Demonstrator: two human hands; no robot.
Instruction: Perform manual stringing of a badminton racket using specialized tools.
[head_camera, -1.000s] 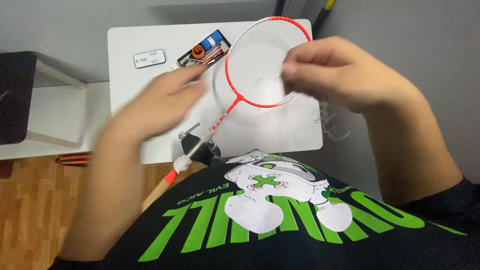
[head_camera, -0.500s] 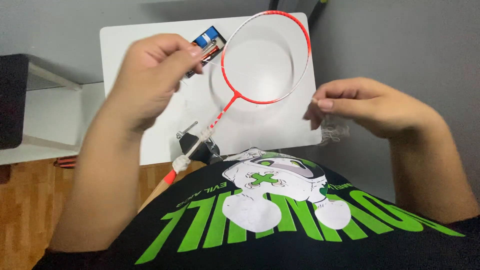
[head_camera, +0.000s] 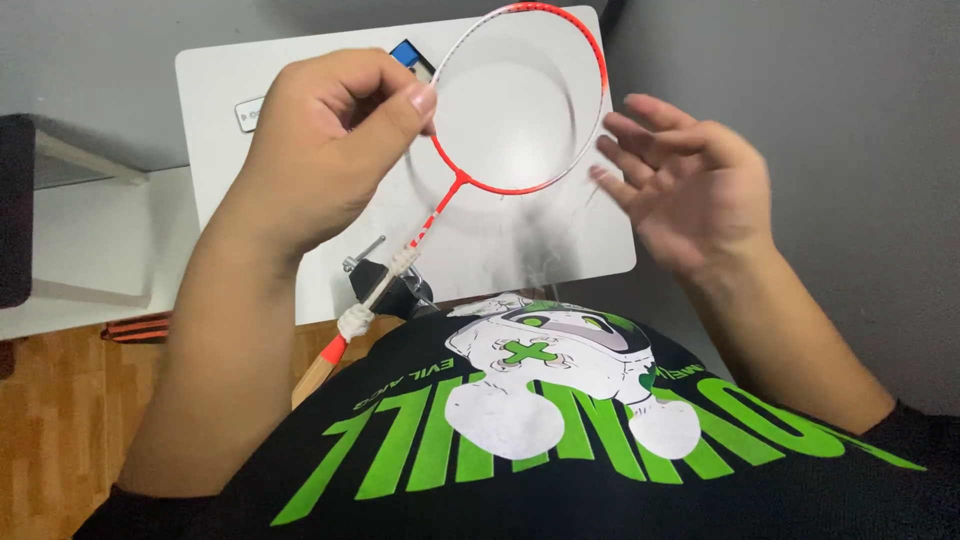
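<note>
My left hand (head_camera: 325, 150) is curled closed, thumb and forefinger pinched at the left rim of the racket (head_camera: 520, 100)'s head; I can't tell whether I'm gripping the frame itself or a string at that spot. My right hand (head_camera: 690, 190) is released, fingers spread and slightly blurred, just beside the right edge of the hoop and holding nothing. The racket is red and white, and its long axis runs on a diagonal: the oval head points up and away to the right, over the white table (head_camera: 220, 90), while the shaft slants down to the left toward my chest. Low on the shaft sits a small dark clamp (head_camera: 385, 285) at the table's near edge.
</note>
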